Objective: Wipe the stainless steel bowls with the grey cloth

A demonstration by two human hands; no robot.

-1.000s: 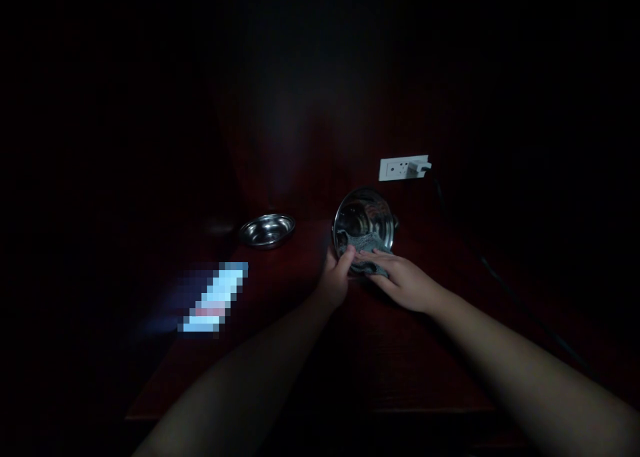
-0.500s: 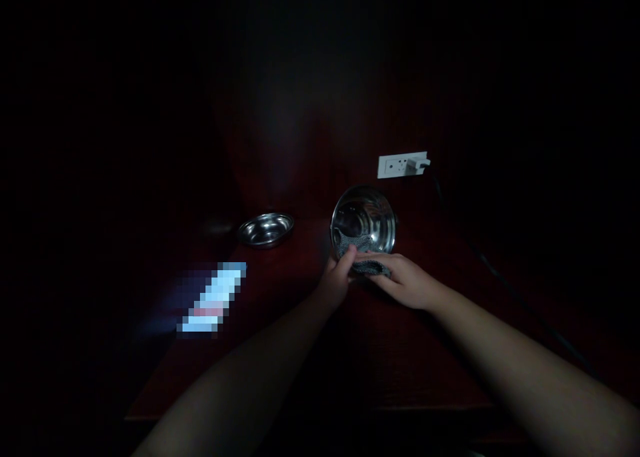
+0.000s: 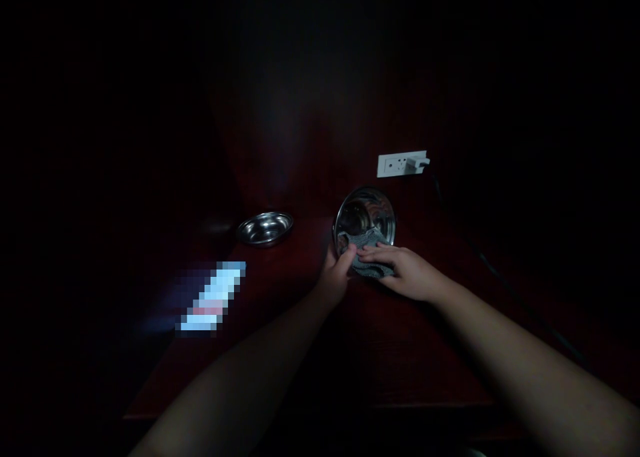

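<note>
A shiny steel pot (image 3: 373, 210) lies tipped, with its mouth facing me. My left hand (image 3: 337, 273) grips it at the lower left of the rim, thumb over the edge and the other fingers mostly hidden behind. A grey mesh-textured cloth (image 3: 373, 265) hangs over the near rim, part of it inside the pot. My right hand (image 3: 410, 270) lies on this cloth from the right, its fingers stretched across it toward my left thumb. Whether the right fingertips pinch any of the fabric is hard to see in the dim light.
A shallow steel dish (image 3: 265, 229) rests on the dark red table (image 3: 415, 370), left of the pot. Nearer me on the left glows a blurred bright screen (image 3: 215, 300). Behind, a white wall socket (image 3: 395, 165) holds a plug; a dark cable (image 3: 493, 270) runs down the right.
My right hand has shifted slightly, its fingers now more spread over the cloth. More of the cloth shows across the near rim, and the pot has turned a little.
</note>
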